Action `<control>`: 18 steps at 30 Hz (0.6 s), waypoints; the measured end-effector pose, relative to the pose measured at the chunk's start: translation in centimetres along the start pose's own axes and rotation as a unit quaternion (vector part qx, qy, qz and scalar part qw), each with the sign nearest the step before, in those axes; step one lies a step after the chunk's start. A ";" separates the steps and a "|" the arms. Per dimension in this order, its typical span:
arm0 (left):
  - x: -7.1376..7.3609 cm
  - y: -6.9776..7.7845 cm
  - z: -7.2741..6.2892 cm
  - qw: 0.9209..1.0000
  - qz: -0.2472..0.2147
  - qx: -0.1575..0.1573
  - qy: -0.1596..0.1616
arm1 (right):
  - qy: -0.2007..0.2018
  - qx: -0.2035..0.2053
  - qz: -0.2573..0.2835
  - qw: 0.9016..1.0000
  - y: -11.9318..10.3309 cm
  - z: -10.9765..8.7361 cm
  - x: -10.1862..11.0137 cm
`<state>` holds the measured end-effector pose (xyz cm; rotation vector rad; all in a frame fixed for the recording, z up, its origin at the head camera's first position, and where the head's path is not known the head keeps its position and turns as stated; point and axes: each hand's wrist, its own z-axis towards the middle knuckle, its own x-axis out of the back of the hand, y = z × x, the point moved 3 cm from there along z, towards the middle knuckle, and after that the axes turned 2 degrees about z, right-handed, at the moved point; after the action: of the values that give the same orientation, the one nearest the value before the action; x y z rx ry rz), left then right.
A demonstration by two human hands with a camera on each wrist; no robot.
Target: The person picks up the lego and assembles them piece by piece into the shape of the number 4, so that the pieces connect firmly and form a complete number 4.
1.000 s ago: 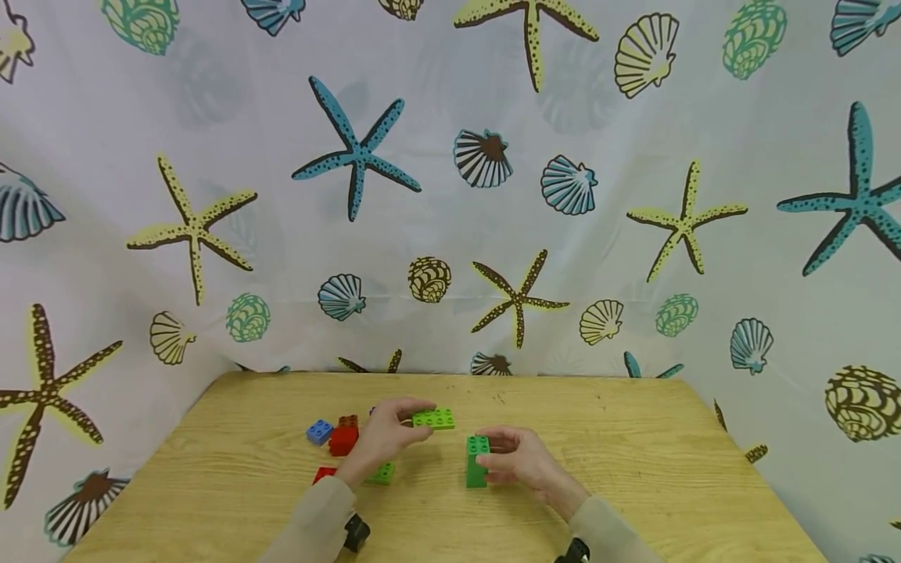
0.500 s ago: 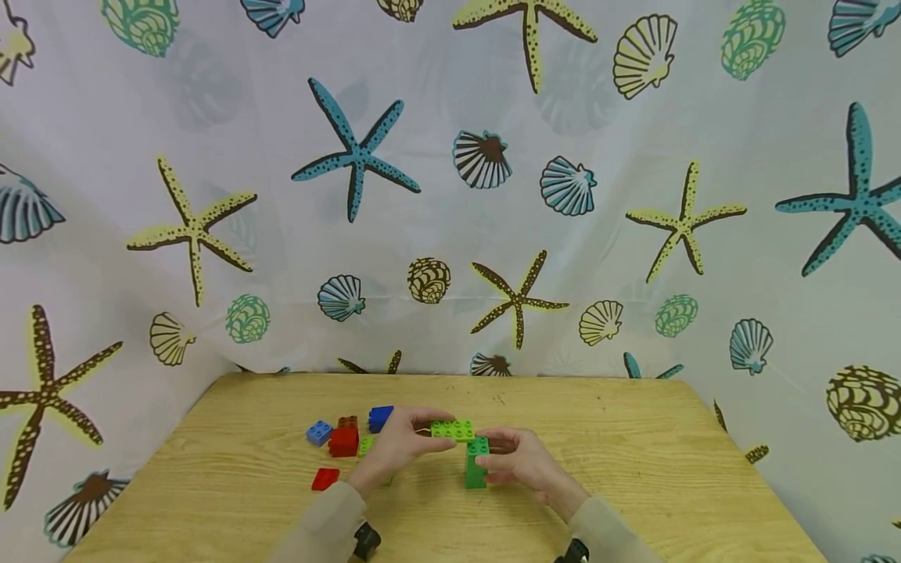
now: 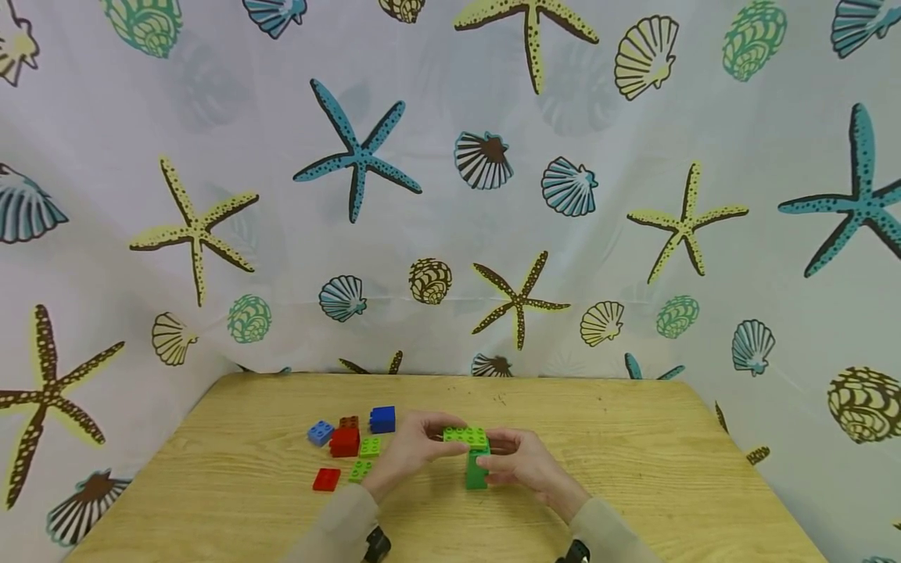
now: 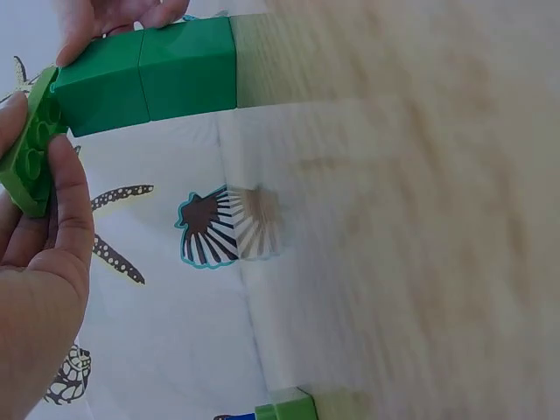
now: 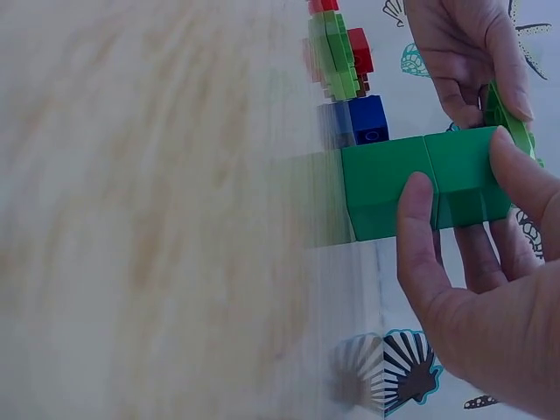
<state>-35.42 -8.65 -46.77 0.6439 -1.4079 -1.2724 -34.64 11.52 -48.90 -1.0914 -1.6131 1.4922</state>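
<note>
Two dark green bricks (image 3: 476, 472) stand stacked as a small tower on the wooden table. My right hand (image 3: 524, 467) grips the tower from the right, thumb and fingers on its sides, as the right wrist view also shows. My left hand (image 3: 420, 450) pinches a lime green brick (image 3: 466, 436), two studs wide and longer than the tower's top. In the left wrist view the lime brick (image 4: 35, 144) sits right at the tower's upper end, slightly tilted against the dark green bricks (image 4: 149, 74).
Left of my hands lie loose bricks: a dark blue one (image 3: 382, 420), a light blue one (image 3: 320, 432), a brown one (image 3: 348, 422), a red one (image 3: 344, 442), a flat red piece (image 3: 327, 479), and two lime ones (image 3: 369, 447). A patterned curtain (image 3: 450, 234) hangs behind the table.
My left hand has carried the lime brick rightward and slightly nearer, from beside the tower to over its top. The right hand has kept its grip on the tower.
</note>
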 end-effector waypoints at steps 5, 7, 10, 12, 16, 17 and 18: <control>-0.1 0.0 0.1 1.000 0.028 -0.013 -0.009 | -0.002 -0.001 0.002 1.000 0.0 0.1 0.0; -0.2 0.0 0.2 0.998 0.047 -0.023 -0.017 | -0.002 -0.002 0.006 1.000 0.1 0.2 0.1; -0.4 0.1 0.2 0.996 0.075 -0.041 -0.029 | -0.005 -0.002 0.007 1.000 0.1 0.2 0.1; -0.5 0.1 0.3 0.994 0.090 -0.050 -0.035 | -0.006 -0.003 0.006 1.000 0.1 0.2 0.1; -0.7 0.3 0.3 0.992 0.105 -0.058 -0.041 | -0.007 -0.001 0.004 1.000 0.1 0.1 0.2; -0.7 0.4 0.3 0.992 0.107 -0.058 -0.042 | -0.007 -0.001 0.003 1.000 0.1 0.1 0.1; -0.8 0.4 0.3 0.991 0.108 -0.059 -0.043 | -0.008 -0.001 0.002 1.000 0.1 0.1 0.1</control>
<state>-35.40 -7.72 -46.59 0.3482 -1.4190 -1.2112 -34.80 11.59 -48.98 -1.0880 -1.6244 1.5048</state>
